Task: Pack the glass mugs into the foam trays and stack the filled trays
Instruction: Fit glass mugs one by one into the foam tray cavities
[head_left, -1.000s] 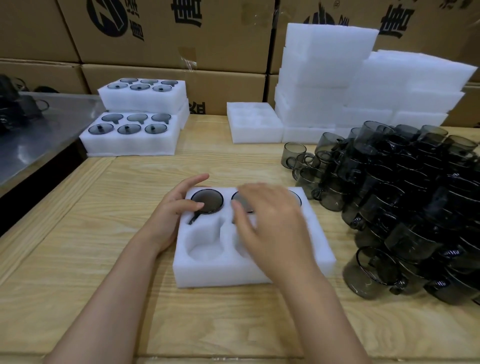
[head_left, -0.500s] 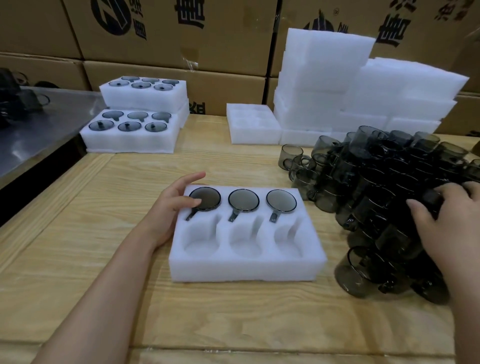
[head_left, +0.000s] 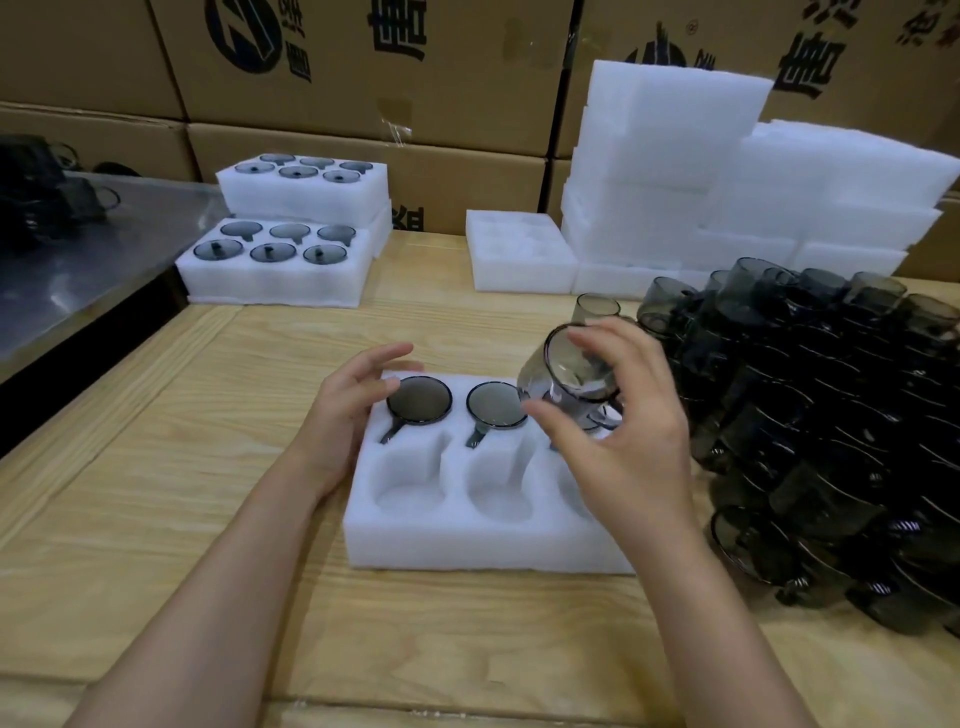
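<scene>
A white foam tray lies on the wooden table in front of me. Its far row holds smoked glass mugs; two are in plain sight and my right hand covers the third slot. The near row's pockets are bare. My left hand rests on the tray's far left corner with relaxed fingers beside the first mug. My right hand grips a smoked glass mug, tilted, above the tray's right side.
A heap of loose glass mugs fills the table's right side. Two filled trays are stacked at the far left. An unfilled tray and piles of foam trays stand at the back, before cardboard boxes. A metal surface lies left.
My right hand went to the mug heap, took one mug and brought it back over the tray's right side. My left hand stayed on the tray's corner.
</scene>
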